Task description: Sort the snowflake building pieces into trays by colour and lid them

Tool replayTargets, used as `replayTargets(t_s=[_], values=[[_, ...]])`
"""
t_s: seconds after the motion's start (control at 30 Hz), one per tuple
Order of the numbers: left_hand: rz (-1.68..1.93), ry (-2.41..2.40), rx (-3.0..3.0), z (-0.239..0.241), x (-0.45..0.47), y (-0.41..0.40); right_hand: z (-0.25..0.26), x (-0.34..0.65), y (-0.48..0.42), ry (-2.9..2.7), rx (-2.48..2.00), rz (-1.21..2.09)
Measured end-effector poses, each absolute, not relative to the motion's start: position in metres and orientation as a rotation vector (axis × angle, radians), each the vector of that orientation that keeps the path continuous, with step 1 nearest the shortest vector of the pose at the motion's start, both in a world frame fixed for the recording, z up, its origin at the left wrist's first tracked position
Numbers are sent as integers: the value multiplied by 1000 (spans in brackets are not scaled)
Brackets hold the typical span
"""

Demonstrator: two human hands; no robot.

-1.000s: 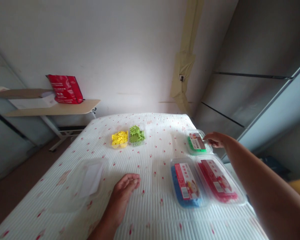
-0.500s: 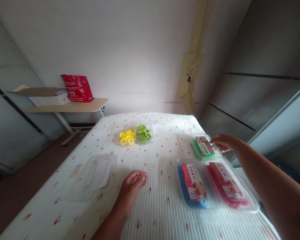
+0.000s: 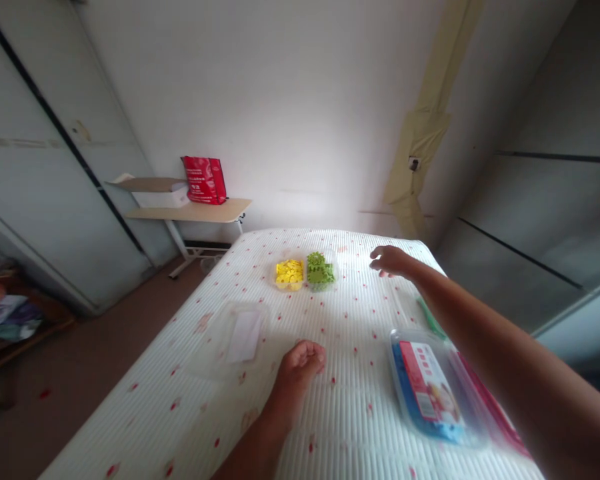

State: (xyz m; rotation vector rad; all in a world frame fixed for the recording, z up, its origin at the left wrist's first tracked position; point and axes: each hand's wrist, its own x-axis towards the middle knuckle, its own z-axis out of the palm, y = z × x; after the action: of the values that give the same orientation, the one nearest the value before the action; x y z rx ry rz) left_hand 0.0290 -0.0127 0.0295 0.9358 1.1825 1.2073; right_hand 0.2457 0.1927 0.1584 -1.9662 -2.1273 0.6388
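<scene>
My right hand [image 3: 389, 261] reaches over the far right of the table, fingers apart and nothing in them. To its left stands a clear two-part tub [image 3: 305, 283] holding yellow pieces [image 3: 289, 271] and light green pieces [image 3: 321, 269]. My left hand [image 3: 303, 363] rests near the table's middle, fingers curled closed with nothing visible in them. Left of it lies a clear plastic lid [image 3: 213, 347] with a white paper [image 3: 245, 337]. Right of it is a lidded tub of blue pieces [image 3: 417, 380]. My right forearm mostly hides a green tub [image 3: 431, 317] and a red one [image 3: 495, 407].
A white ribbed cloth [image 3: 350, 407] with small red marks covers the table. Behind to the left, a side table [image 3: 205, 211] bears a red bag [image 3: 205, 180] and a white box [image 3: 160, 196]. Grey cabinets flank both sides.
My right hand has left the green lidded tub and moved left and away from me, its fingers now free. My left hand keeps its pose. The view has turned left.
</scene>
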Motion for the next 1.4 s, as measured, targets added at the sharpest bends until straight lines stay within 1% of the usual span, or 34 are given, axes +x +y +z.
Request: replayTargets(t_s=[0.1,0.2,0.33,0.43,0.53,0.63,0.73,0.83,0.97,1.07,1.2,1.3,1.4], values=[[1229,1302,1171,35,15,-17,149,200,187,-2251,-1954,581],[1373,1494,1509,45,-16,-22,138,171,185,-2274,-1962,401],[1531,1942,1806,50,-76,-30,130,147,187,-2227,-2067,186],[1485,2324,1803,44,-114,-35,125,137,189,-2211,-2143,143],[1288,2548,1700,34,-131,-38,115,132,189,-2234,-2178,145],[1032,2581,1646,29,-130,-40,105,132,185,-2263,-2191,150],[857,2624,1600,31,-124,-40,102,136,180,-2286,-2211,157],[739,2690,1543,34,-124,-39,106,142,174,-2348,-2211,189],[651,2740,1508,27,-133,-37,113,150,158,-2507,-2155,330],[627,2757,1514,20,-139,-35,115,156,139,-2600,-2122,433],[686,2747,1527,18,-143,-35,117,162,105,-2700,-2041,531],[739,2745,1458,21,-143,-36,121,163,72,-2708,-1961,474],[881,2716,1331,23,-144,-36,124,161,38,-2720,-1833,312]])
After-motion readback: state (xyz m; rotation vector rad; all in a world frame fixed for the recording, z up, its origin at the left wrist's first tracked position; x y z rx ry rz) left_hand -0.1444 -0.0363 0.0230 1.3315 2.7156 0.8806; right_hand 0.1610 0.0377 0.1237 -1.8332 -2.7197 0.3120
